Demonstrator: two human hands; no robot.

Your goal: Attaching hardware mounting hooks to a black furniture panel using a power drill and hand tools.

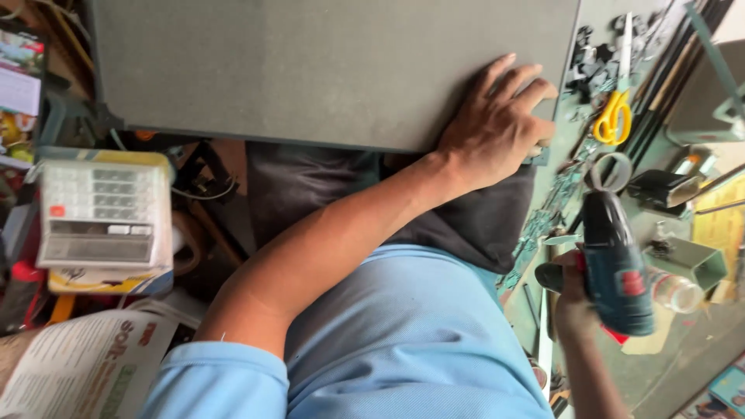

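Left hand: left hand (497,124) lies flat, fingers spread, palm down on the near right corner of the grey panel (326,70); it presses, it does not grip
Right hand: right hand (573,299) is closed around the handle of the blue cordless drill (617,268), held above the cluttered workbench (675,365), apart from the panel
Panel position: the panel lies across the person's lap and the bench edge, its near edge over the dark cloth (473,225)
Drill attitude: the nose points toward the panel's right edge; the bit itself cannot be made out
Holding advice: judged from the flat palm, downward pressure should stay close to the point being worked, so that the sheet neither lifts nor spins
Clearance: fingers near the corner ought to sit well aside of the bit's line
Approach: bring the tool square to the surface; a tilted entry would likely skid on so smooth a face
Surroundings: yellow-handled scissors (613,116), a roll of tape (611,171) and small dark fittings (590,58) lie just beside the corner
Far side: a pale calculator (105,213) rests on stacked papers
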